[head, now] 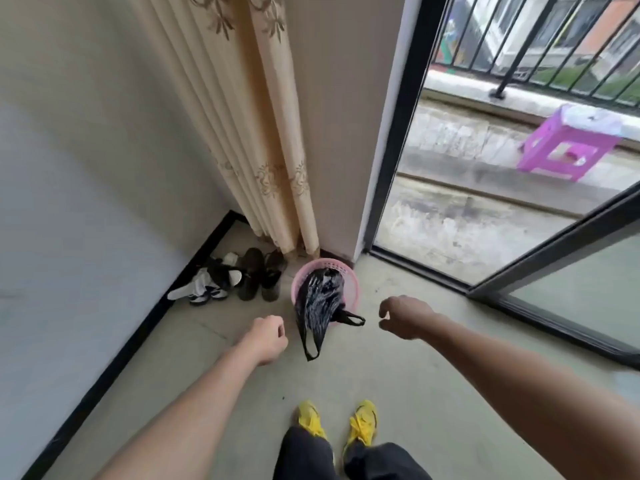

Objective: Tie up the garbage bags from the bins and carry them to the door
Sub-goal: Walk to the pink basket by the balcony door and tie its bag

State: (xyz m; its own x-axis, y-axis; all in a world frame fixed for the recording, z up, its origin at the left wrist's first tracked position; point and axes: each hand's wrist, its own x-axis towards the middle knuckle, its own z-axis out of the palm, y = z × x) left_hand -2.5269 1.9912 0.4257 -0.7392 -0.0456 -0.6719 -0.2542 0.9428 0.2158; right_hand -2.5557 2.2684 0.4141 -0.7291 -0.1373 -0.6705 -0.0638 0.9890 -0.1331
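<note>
Grey floor is running up to a pale wall and a beige curtain (263,140), with a pink bin (349,277) sitting at the corner. Left of the bin, several shoes (239,277) are lying in a heap. The left hand (268,337) is hovering just left of the bin, fingers curled shut on nothing. A crumpled, shiny black garbage bag (320,299) is spilling over the bin's front rim, its two loop handles hanging free. Right of the bin, the right hand (403,315) is hovering loosely curled, holding nothing.
</note>
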